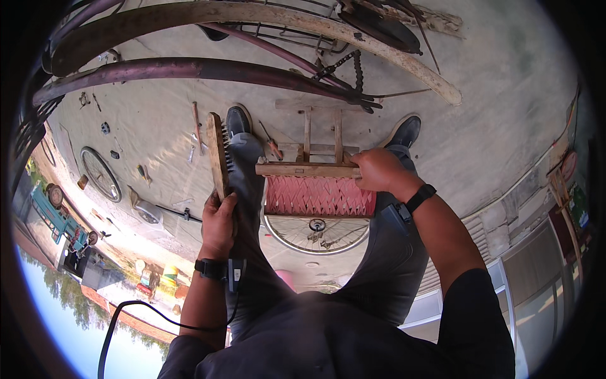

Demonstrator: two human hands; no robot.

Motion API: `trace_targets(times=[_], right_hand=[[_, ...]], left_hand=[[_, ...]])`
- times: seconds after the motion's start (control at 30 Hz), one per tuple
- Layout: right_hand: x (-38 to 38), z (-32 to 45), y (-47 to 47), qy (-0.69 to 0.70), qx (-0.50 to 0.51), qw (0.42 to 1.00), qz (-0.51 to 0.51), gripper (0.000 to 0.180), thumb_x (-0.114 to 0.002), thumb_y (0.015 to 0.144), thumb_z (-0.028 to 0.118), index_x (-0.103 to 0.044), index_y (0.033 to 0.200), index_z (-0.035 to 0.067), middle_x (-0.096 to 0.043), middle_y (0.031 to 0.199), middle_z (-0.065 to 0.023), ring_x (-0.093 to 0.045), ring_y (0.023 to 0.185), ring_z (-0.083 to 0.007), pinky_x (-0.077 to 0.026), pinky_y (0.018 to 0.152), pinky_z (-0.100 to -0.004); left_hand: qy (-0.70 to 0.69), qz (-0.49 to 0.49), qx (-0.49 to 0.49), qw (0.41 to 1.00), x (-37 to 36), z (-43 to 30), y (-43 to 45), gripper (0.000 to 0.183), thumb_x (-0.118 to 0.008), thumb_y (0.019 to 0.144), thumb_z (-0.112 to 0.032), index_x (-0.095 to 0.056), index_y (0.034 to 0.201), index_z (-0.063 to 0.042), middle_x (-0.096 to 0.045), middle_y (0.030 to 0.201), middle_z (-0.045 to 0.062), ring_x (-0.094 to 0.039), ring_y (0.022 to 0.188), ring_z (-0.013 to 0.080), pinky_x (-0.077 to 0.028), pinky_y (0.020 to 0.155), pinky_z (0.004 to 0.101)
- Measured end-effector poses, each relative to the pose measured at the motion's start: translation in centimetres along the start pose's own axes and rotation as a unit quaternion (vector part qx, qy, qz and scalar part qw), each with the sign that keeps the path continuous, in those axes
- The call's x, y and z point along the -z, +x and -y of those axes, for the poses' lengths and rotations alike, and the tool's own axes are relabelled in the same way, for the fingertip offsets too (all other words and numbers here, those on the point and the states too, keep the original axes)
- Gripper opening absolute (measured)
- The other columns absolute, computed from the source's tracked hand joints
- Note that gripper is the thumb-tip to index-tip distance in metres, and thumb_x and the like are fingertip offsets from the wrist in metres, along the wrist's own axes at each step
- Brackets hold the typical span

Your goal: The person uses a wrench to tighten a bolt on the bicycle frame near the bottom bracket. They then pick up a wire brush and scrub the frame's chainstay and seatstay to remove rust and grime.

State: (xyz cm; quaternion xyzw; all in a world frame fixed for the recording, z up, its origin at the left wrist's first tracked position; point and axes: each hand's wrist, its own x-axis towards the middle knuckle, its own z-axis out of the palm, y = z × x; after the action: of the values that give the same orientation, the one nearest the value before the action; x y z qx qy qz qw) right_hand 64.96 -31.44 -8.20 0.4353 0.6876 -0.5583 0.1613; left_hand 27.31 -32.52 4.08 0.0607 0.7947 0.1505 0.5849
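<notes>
My left hand (220, 220) grips the handle end of a wooden wire brush (218, 151); its bristles face my trouser leg. My right hand (381, 171) holds the wooden edge of a small folding stool (310, 169), whose seat is woven from red straps (319, 195). The stool's wooden legs point away from me, between my shoes. Beyond the stool lies a bicycle frame with a dark reddish tube (199, 68), a rusty mudguard (279, 16) and a loose chain (358, 71). Behind the woven seat, a spoked bicycle wheel (316, 237) shows in part.
By my left shoe (238, 121) lie a screwdriver (274, 148), a hammer (196, 125) and a spanner (191, 154). Another bicycle wheel (101, 174) and a yellow-and-black-handled tool (142, 173) are further left. A teal cart (47, 211) stands far left. A black cable (137, 303) hangs by my left arm.
</notes>
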Motion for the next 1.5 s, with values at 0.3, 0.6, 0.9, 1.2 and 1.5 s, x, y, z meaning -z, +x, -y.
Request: trace_targets(times=[0.3, 0.6, 0.9, 1.2, 1.5], right_hand=[[-1.7, -1.8, 2.4, 0.002, -0.010, 0.999, 0.048, 0.031, -0.076, 0.068, 0.021, -0.075, 0.093, 0.004, -0.072, 0.086, -0.0217, -0.071, 0.084, -0.0420, -0.057, 0.079, -0.0518], [-3.8, -1.7, 4.9, 0.045, -0.004, 0.996, 0.082, 0.028, -0.074, 0.067, 0.020, -0.075, 0.090, 0.004, -0.071, 0.083, -0.0226, -0.071, 0.081, -0.0413, -0.057, 0.077, -0.0511], [-1.1, -1.2, 3.9, 0.013, 0.016, 1.000, 0.020, 0.033, -0.076, 0.068, 0.023, -0.076, 0.096, 0.006, -0.073, 0.086, -0.0204, -0.071, 0.084, -0.0409, -0.057, 0.079, -0.0506], [-0.6, -2.4, 5.8, 0.049, -0.013, 0.996, 0.067, 0.035, -0.079, 0.070, 0.031, -0.075, 0.096, 0.008, -0.072, 0.084, -0.0196, -0.070, 0.083, -0.0413, -0.056, 0.076, -0.0495], [-0.5, -2.7, 6.4, 0.061, -0.057, 0.990, 0.110, 0.036, -0.079, 0.069, 0.026, -0.078, 0.101, 0.012, -0.074, 0.084, -0.0172, -0.072, 0.079, -0.0366, -0.058, 0.074, -0.0468]], left_hand=[[-0.009, 0.009, 0.015, 1.000, -1.0, -0.1, 0.9, 0.012, -0.064, 0.100, -0.013, -0.066, 0.109, -0.006, -0.062, 0.076, -0.001, -0.055, 0.058, 0.0087, -0.044, 0.053, 0.0238], [-0.033, 0.029, 0.021, 0.999, -2.4, -0.4, 1.9, 0.008, -0.063, 0.099, -0.007, -0.066, 0.106, -0.007, -0.061, 0.077, -0.001, -0.056, 0.059, 0.0102, -0.046, 0.054, 0.0258], [-0.030, 0.042, 0.025, 0.998, -2.7, -0.3, 2.6, 0.005, -0.062, 0.099, -0.009, -0.064, 0.104, -0.007, -0.059, 0.072, 0.001, -0.055, 0.056, 0.0109, -0.043, 0.052, 0.0258], [-0.037, 0.047, 0.023, 0.998, -2.6, 0.4, 3.1, 0.006, -0.063, 0.098, -0.008, -0.063, 0.104, -0.007, -0.058, 0.070, 0.001, -0.054, 0.055, 0.0116, -0.044, 0.051, 0.0268], [-0.052, 0.051, 0.020, 0.997, -3.0, -0.6, 3.7, 0.006, -0.063, 0.099, -0.008, -0.063, 0.105, -0.007, -0.058, 0.071, 0.001, -0.054, 0.055, 0.0119, -0.044, 0.051, 0.0269]])
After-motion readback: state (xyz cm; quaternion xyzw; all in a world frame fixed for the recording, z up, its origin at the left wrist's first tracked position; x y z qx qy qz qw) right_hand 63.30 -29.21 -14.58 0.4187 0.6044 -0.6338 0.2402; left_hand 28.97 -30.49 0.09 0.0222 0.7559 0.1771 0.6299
